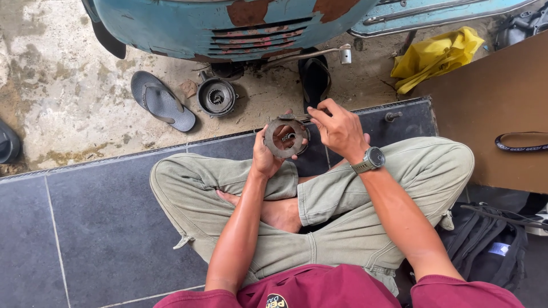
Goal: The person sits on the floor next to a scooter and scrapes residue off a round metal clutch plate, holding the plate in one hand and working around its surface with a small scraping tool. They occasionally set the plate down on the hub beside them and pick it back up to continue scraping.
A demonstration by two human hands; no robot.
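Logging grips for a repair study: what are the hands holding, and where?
The left hand grips a rusty ring-shaped disc by its outer rim; the right hand pinches its upper edge.

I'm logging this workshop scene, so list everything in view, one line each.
Scooter body: one, rusty blue, top.
Round metal housing: one, dark grey, on concrete under the scooter.
Sandals: two, one grey at left, one black by the scooter.
Yellow bag: one, upper right.
Brown board: one, right.
Black backpack: one, lower right.
Ring-shaped plate: one, rusty grey, held upright.
Left hand: grips the plate.
Right hand: wristwatch, fingertips at the plate's top edge.
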